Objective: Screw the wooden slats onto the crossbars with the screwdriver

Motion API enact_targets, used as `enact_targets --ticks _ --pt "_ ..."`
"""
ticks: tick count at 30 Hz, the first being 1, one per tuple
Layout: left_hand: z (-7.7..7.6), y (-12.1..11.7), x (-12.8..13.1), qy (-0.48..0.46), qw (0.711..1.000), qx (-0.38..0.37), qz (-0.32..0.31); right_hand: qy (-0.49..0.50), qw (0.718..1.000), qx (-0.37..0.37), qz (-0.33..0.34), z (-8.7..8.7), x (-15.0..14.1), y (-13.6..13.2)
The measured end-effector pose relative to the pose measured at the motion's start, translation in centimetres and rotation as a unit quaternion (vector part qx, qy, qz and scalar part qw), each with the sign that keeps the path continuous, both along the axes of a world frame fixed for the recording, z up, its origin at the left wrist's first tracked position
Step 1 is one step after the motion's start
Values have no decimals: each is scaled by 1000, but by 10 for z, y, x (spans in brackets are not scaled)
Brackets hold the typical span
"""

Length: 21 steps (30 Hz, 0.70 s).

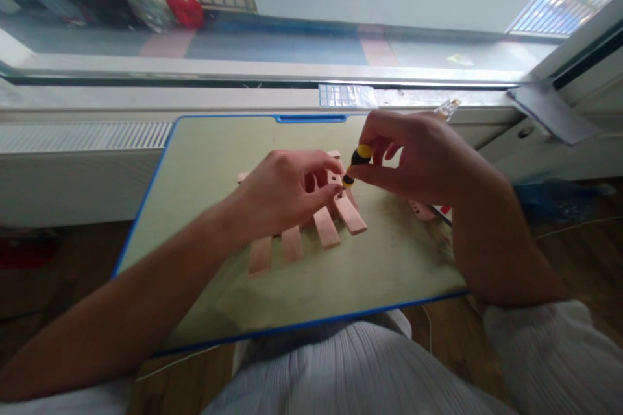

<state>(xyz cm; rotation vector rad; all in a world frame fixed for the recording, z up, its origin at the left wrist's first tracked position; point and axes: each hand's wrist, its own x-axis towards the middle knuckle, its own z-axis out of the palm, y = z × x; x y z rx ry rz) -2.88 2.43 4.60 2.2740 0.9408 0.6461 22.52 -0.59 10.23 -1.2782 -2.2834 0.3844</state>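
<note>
Several pale wooden slats lie side by side, joined like a small rack, in the middle of a green lap desk with a blue rim. My left hand rests on top of the slats, fingers curled and pinching something small that I cannot make out. My right hand grips a short yellow and black screwdriver, its tip pointing down at the slats just beside my left fingertips.
A loose wooden piece with holes lies under my right wrist, next to something red. A clear plastic packet sits on the window sill behind the desk. A radiator grille runs along the left.
</note>
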Motion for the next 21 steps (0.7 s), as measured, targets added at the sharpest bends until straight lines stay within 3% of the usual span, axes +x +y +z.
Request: enact_targets --ticks 2,4,7,11,18,21 --pt "2 9 -2 -5 997 70 16 -6 1000 18 -11 -2 -2 2" --pt "-1 21 -1 -7 995 102 -13 -12 999 26 -24 -4 -4 4" --pt "-10 37 4 -61 993 47 -85 -19 998 31 -44 -9 -6 6" --pt "-17 40 10 -105 989 -18 -107 -25 997 39 -60 -13 -9 8" --pt "-16 37 9 -90 989 -18 -115 -34 997 29 -67 -6 -7 6" --pt "-14 39 8 -85 988 -15 -130 17 1000 -11 -23 3 -1 1"
